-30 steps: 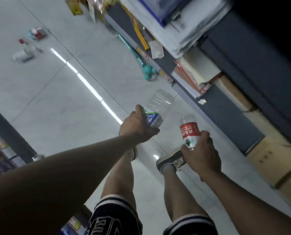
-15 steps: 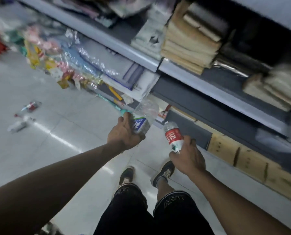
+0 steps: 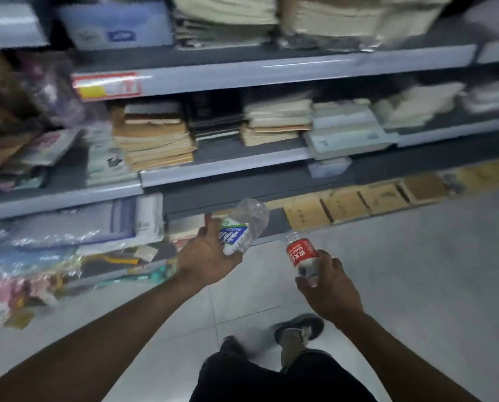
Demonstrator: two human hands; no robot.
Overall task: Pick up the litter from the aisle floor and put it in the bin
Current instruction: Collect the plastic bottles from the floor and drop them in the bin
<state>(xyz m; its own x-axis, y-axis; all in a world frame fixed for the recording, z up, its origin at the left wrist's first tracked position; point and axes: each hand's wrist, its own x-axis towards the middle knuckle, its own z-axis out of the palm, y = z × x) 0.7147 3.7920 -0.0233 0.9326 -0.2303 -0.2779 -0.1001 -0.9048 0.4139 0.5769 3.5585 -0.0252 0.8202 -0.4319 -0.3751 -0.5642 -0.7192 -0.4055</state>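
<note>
My left hand grips a crumpled clear plastic bottle with a blue, green and white label, held tilted up to the right in front of the lowest shelf. My right hand grips a smaller clear bottle with a red label around its lower part, neck pointing up and left. The two bottles are apart. No bin is in view, and no litter shows on the floor.
A long shelving unit stacked with notebooks and paper packs fills the upper view, with bagged goods at the lower left. Brown cartons line its base on the right. Pale tiled floor spreads right; my shoes stand below.
The view has swung right, from the aisle floor with scattered litter to facing the shelves. Both hands still hold their bottles, and the litter on the floor has left the view.
</note>
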